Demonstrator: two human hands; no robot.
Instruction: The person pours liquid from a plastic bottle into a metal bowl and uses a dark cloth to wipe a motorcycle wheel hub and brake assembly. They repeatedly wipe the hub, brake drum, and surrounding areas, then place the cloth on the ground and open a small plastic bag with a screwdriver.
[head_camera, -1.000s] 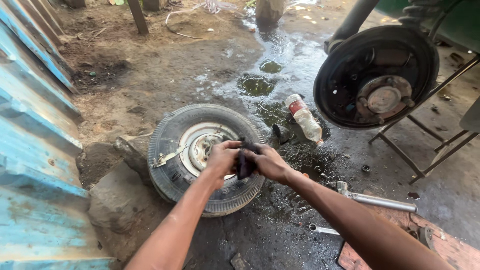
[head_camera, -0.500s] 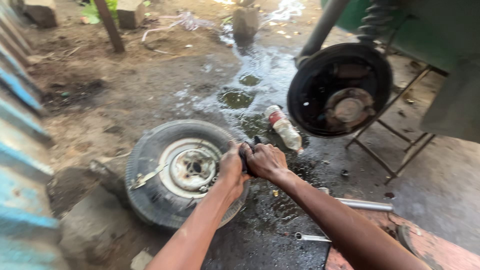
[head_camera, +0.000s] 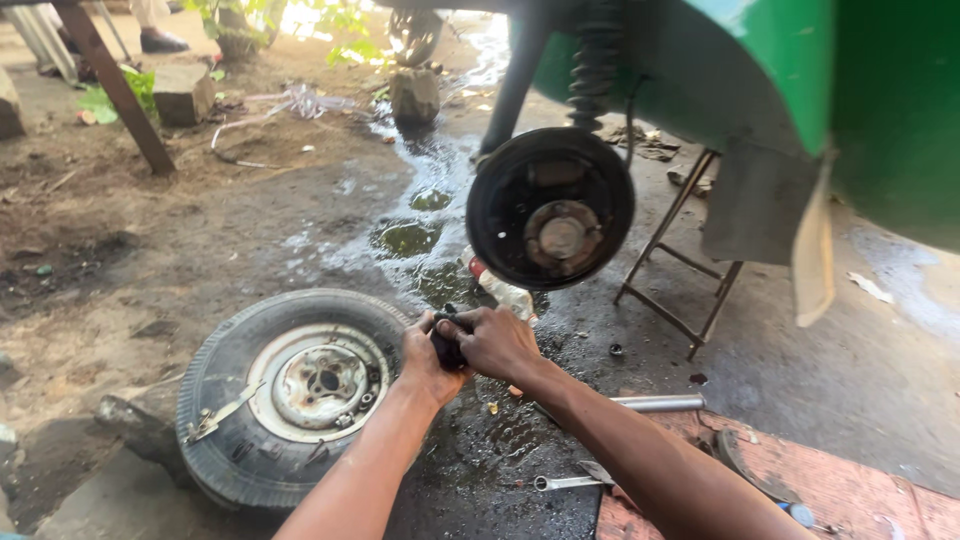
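Small black part (head_camera: 447, 348) pinched between fingers of left hand (head_camera: 424, 358) and right hand (head_camera: 497, 342), beside wheel (head_camera: 296, 392).

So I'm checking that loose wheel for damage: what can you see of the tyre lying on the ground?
The black rubber tyre on its pale, rusty steel rim lies flat on the wet, dirty ground, hub face up. The rim shows a centre hole ringed by bolt holes, with rust stains. The tread looks worn and dusty. A thin metal strip rests across its left sidewall. The left hand hovers over its right edge; contact cannot be told.
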